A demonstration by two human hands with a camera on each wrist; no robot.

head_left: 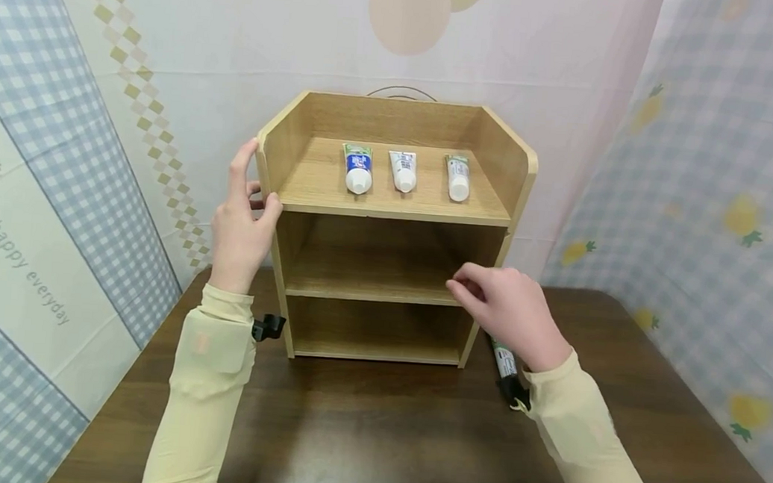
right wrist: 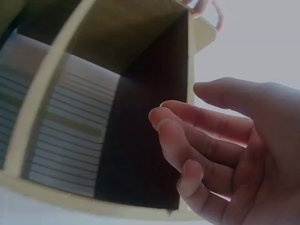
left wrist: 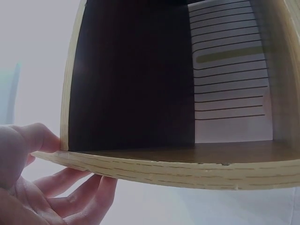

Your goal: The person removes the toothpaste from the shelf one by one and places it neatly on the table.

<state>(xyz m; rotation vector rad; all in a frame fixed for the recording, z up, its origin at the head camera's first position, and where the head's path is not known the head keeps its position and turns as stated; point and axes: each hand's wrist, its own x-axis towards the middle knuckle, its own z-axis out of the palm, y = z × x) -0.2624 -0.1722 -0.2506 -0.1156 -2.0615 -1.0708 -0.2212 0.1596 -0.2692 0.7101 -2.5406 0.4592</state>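
A small wooden shelf (head_left: 396,297) with three levels stands on the table. My left hand (head_left: 243,220) grips its left side panel near the top, thumb at the front edge and fingers around the outer face. On the top level lie three tubes, caps to the front: a blue and green tube (head_left: 358,168), a white tube (head_left: 402,171) and a grey-green tube (head_left: 457,177). In front of the shelf's right side hovers my right hand (head_left: 506,306), its fingers loosely curled around nothing. Both lower levels show bare boards.
Partly hidden by the right wrist, a green and white tube (head_left: 504,360) lies on the dark table (head_left: 359,434) right of the shelf. Patterned cloth (head_left: 691,218) hangs behind and at both sides. Black straps with small devices sit on both wrists.
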